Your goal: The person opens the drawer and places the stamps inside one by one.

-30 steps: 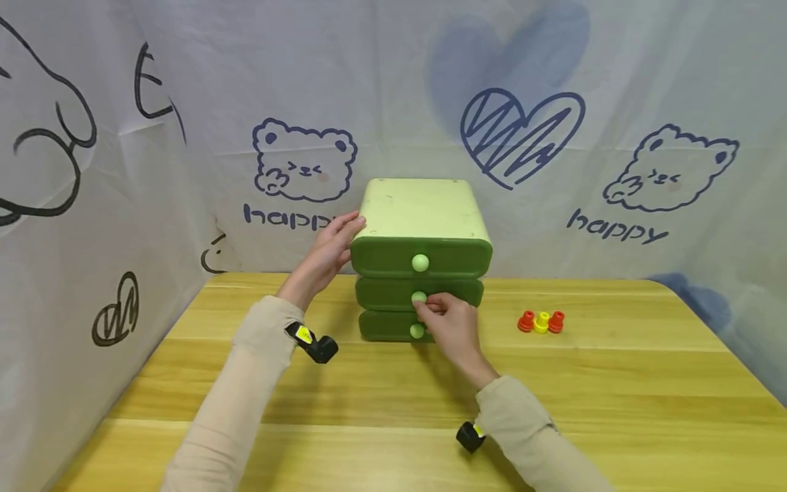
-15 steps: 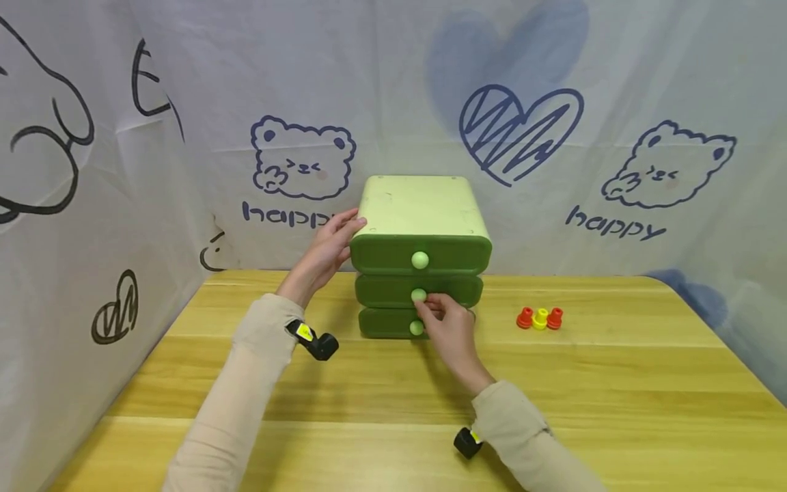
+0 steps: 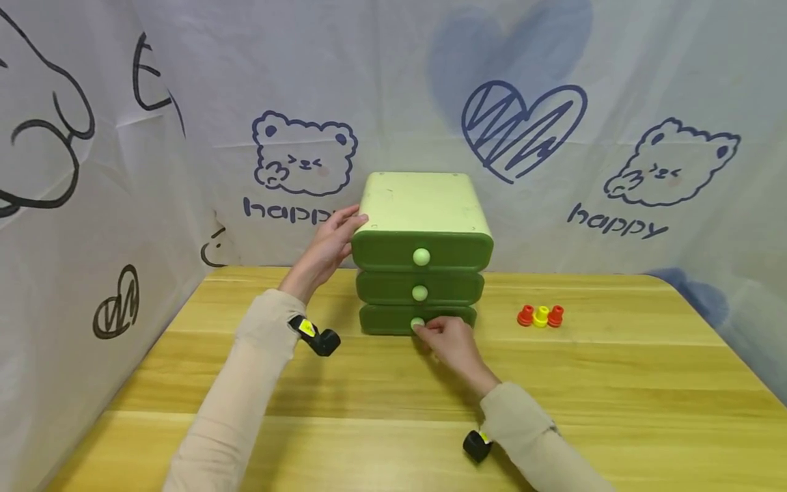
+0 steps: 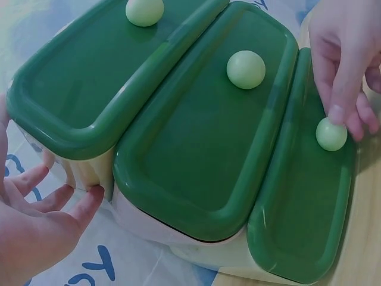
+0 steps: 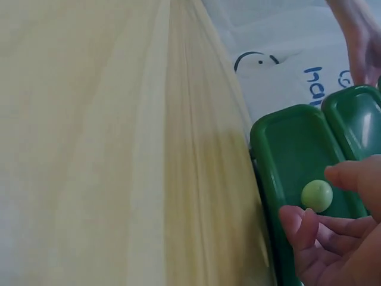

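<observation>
A small chest [image 3: 424, 201] with a pale yellow-green top and three dark green drawers stands on the wooden table. My left hand [image 3: 327, 249] rests along its upper left side, fingers extended against the side wall in the left wrist view. Low at the front, my right hand [image 3: 451, 345] has thumb and fingers around the round, pale green knob [image 5: 317, 195] of the bottom drawer [image 4: 303, 208]. The middle drawer [image 4: 196, 137] and top drawer [image 4: 95, 71] are pushed in, their knobs untouched.
To the right of the chest, two red pegs [image 3: 555, 316] flank a yellow peg [image 3: 541, 317] on the table [image 3: 615, 383]. A white cloth backdrop [image 3: 406, 82] with drawn bears and hearts hangs behind and at the left.
My right hand has let go of the middle drawer's knob and moved down to the bottom drawer's knob. The left hand stays on the chest's side.
</observation>
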The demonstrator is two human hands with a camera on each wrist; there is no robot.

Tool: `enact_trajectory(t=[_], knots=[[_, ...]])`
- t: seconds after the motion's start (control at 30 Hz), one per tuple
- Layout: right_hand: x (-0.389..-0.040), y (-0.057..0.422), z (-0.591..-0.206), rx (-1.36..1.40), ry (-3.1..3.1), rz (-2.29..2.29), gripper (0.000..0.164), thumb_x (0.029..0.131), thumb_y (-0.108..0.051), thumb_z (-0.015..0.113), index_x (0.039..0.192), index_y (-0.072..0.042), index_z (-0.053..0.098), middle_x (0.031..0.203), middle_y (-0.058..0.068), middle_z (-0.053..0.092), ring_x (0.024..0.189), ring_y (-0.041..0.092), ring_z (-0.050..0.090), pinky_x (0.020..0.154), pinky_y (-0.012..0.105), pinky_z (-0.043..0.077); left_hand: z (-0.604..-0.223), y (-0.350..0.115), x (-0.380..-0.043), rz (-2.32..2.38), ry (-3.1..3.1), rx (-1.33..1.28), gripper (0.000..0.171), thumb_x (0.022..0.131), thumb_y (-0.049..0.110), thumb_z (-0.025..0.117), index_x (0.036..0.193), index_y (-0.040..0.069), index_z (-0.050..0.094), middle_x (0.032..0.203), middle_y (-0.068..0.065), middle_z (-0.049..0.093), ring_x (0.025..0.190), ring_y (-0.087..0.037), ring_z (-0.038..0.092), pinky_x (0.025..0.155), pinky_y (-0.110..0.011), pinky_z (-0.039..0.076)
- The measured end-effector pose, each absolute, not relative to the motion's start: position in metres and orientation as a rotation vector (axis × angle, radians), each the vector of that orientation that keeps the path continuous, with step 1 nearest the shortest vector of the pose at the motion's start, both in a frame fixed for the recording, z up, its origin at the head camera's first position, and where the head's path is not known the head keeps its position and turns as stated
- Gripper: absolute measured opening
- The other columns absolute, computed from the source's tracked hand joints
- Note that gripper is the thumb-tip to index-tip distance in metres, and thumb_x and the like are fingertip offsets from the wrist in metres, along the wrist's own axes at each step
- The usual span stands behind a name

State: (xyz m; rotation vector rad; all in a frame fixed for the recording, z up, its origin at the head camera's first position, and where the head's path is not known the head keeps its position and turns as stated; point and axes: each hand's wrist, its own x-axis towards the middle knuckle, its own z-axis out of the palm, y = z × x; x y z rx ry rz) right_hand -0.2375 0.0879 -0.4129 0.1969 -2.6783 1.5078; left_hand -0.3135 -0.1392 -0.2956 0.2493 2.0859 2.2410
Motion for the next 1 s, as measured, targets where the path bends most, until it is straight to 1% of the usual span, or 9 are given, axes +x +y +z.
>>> enact_trajectory(t=[0.1,0.3,0.53,0.8,1.0], knots=[[-0.242,0.087,-0.416,0.197,-2.718,1.538,0.027,0.090,-0.026,0.070,0.081,-0.001,0.073,0.067,0.006,0.067,0.049,0.017,0.058,0.046,0.026,0.049,-0.296,-0.139,-0.313,2.247,2.089,0.247,0.065,0.097,0.028,0.056,0.151,0.007,0.028,0.145,-0.015,0.035,0.130,-0.029,0.041,0.106,-0.034,0.039],[-0.248,0.085,-0.422,0.216,-2.713,1.543,0.037,0.091,-0.029,0.069,0.066,-0.002,0.071,0.061,0.005,0.067,0.053,0.017,0.063,0.044,0.026,0.049,-0.296,-0.139,-0.313,2.256,2.088,0.255,0.065,0.096,0.028,0.057,0.150,0.007,0.029,0.145,-0.015,0.035,0.130,-0.029,0.042,0.105,-0.034,0.040],[-0.249,0.085,-0.421,0.267,-2.709,1.498,0.038,0.091,-0.026,0.068,0.060,-0.003,0.072,0.056,0.003,0.066,0.053,0.017,0.065,0.044,0.026,0.050,-0.297,-0.140,-0.314,2.234,2.117,0.257,0.064,0.096,0.029,0.057,0.150,0.007,0.030,0.143,-0.015,0.036,0.129,-0.028,0.042,0.106,-0.034,0.040],[-0.242,0.086,-0.419,0.280,-2.714,1.543,0.035,0.091,-0.026,0.069,0.065,-0.001,0.074,0.058,0.004,0.066,0.054,0.018,0.065,0.046,0.028,0.052,-0.298,-0.140,-0.314,2.226,2.131,0.264,0.064,0.096,0.030,0.057,0.150,0.007,0.031,0.144,-0.015,0.036,0.130,-0.028,0.041,0.107,-0.035,0.038],[-0.239,0.087,-0.419,0.298,-2.713,1.546,0.034,0.090,-0.027,0.069,0.068,-0.002,0.075,0.059,0.004,0.067,0.054,0.018,0.064,0.046,0.028,0.052,-0.298,-0.140,-0.313,2.225,2.128,0.281,0.064,0.097,0.029,0.056,0.150,0.006,0.029,0.144,-0.016,0.036,0.130,-0.029,0.041,0.107,-0.035,0.038]])
